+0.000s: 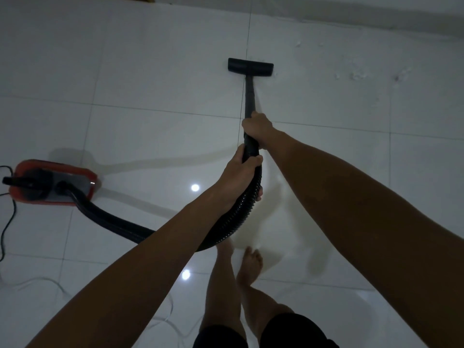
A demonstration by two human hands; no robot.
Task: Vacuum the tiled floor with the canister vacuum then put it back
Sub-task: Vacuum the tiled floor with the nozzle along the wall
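Observation:
A black vacuum wand runs from my hands out to a flat black floor nozzle resting on the white tiled floor. My right hand grips the wand higher up. My left hand grips the hose end just below it. The ribbed black hose curves back under my left arm to the red canister vacuum, which sits on the floor at the left.
White crumbs or dust lie scattered on the tiles right of the nozzle, near the wall base. A black power cord and a pale cable trail at the left. My bare feet stand below the hose.

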